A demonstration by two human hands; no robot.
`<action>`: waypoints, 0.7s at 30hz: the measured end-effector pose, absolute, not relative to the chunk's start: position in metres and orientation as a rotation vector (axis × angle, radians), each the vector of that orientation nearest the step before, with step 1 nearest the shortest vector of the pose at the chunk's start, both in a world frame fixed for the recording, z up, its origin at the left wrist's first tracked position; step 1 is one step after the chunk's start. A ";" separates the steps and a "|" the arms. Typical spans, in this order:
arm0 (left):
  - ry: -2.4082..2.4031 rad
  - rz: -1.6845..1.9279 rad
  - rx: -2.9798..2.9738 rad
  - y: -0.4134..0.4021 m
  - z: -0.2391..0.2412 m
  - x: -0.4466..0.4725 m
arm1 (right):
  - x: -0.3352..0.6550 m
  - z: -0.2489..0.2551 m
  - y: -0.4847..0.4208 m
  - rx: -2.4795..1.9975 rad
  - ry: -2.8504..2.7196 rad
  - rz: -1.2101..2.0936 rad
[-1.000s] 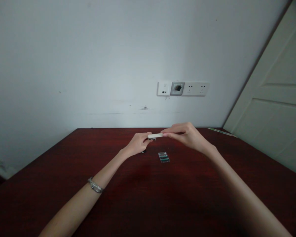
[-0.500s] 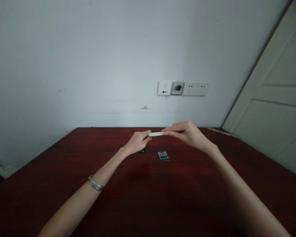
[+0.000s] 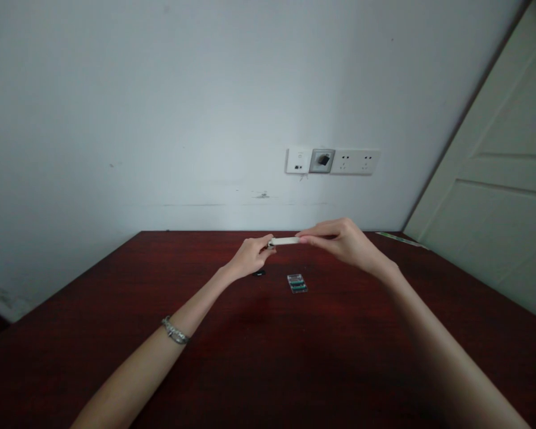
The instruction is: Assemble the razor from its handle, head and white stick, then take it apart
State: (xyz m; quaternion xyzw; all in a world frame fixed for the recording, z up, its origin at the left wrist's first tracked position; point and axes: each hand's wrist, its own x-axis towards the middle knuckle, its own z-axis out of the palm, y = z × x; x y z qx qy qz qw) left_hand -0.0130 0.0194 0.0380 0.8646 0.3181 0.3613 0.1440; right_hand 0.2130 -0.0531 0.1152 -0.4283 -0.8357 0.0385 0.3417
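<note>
Between my two hands, above the dark red table, is a thin white slab-like object (image 3: 286, 241) seen edge-on; its kind does not show. My left hand (image 3: 249, 256) pinches its left end, where a small dark spot shows at the edge. My right hand (image 3: 335, 237) grips the right end, thumb below and fingers on top. Just below the object lies a small clear pack with green battery-like cylinders (image 3: 297, 283). A small black item (image 3: 259, 273) rests on the table under my left hand, too small to name.
The dark red wooden table (image 3: 259, 357) reaches back to a white wall (image 3: 205, 119) with sockets (image 3: 355, 161) and a black plug (image 3: 324, 160). A thin pale strip (image 3: 402, 239) lies at the back right edge, beside a white panelled door (image 3: 509, 179).
Both hands keep their hold on the white object, which has tilted slightly and shifted a little. The pack and the black item lie where they were.
</note>
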 end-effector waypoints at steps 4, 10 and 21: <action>0.933 1.052 2.460 0.022 0.036 -0.014 | 0.222 0.116 -0.051 -1.148 -2.125 0.106; 0.895 1.039 2.365 0.022 0.033 -0.010 | 0.202 0.113 -0.055 -1.066 -2.146 0.080; 0.845 1.033 2.198 0.012 0.040 -0.004 | 0.198 0.104 -0.049 -1.146 -2.115 0.001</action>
